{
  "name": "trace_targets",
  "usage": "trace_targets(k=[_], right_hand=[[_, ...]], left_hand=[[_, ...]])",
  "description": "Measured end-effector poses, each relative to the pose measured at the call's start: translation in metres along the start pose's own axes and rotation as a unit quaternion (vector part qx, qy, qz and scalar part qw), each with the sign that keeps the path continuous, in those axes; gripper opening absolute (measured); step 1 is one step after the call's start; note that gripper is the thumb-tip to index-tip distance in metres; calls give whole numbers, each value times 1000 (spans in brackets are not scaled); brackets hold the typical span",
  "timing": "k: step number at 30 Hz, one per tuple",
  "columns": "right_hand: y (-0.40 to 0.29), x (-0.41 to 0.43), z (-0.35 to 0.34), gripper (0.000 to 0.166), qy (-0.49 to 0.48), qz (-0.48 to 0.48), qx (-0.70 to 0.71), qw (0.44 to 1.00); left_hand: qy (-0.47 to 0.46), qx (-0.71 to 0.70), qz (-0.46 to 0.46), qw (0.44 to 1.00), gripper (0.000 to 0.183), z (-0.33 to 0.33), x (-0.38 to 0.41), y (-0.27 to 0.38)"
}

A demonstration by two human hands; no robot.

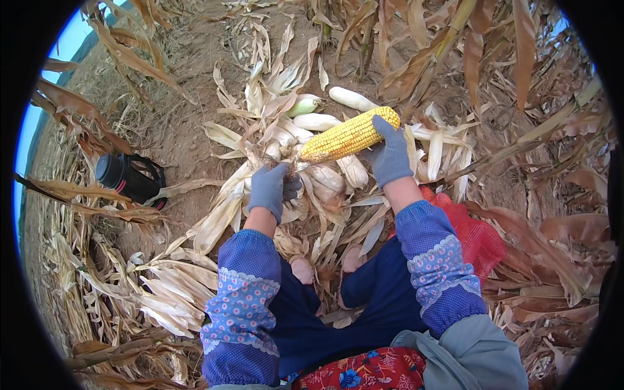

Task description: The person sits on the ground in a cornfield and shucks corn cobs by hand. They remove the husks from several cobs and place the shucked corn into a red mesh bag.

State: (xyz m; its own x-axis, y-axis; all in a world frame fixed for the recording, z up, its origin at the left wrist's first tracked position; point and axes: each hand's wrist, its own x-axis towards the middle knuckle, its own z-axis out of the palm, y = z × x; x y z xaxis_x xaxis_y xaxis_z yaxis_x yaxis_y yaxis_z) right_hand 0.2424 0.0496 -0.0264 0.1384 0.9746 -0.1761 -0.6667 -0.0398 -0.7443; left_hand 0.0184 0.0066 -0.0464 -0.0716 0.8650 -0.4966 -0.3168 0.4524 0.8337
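A bare yellow ear of corn (348,135) lies slantwise in my gloved right hand (392,151), its rounded end up at the right. My right thumb presses along its top, while the other fingers are mostly hidden beneath it. At the ear's lower left end, my gloved left hand (274,189) is curled around a tuft of dry husk and silk (291,171). The left fingertips are partly hidden. Under both hands is a heap of unhusked ears (325,181) in pale dry husks. A greener-husked ear (303,106) sits at the heap's far side.
A black flask (130,178) with a handle lies or leans on the soil at left. Red mesh netting (470,234) is beside my right forearm. Loose husks (178,292) cover the ground at lower left. Dry corn stalks (438,53) stand at the upper right.
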Motion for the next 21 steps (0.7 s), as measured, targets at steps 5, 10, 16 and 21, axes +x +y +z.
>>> trace_targets(k=[5, 10, 16, 21], right_hand=[[8, 9, -12, 47, -37, -24, 86, 995], [6, -6, -4, 48, -124, 37, -3, 992], [-25, -16, 1, 54, -224, 41, -319, 920], [-22, -23, -2, 65, -332, -72, -524, 781]], left_hand=[[-183, -91, 3, 979, 38, 24, -14, -2], [-176, -199, 56, 962, 41, 23, -7, -1], [-106, -226, 159, 955, 33, 5, 2, 0], [-83, -286, 179, 938, 22, 6, -3, 8]])
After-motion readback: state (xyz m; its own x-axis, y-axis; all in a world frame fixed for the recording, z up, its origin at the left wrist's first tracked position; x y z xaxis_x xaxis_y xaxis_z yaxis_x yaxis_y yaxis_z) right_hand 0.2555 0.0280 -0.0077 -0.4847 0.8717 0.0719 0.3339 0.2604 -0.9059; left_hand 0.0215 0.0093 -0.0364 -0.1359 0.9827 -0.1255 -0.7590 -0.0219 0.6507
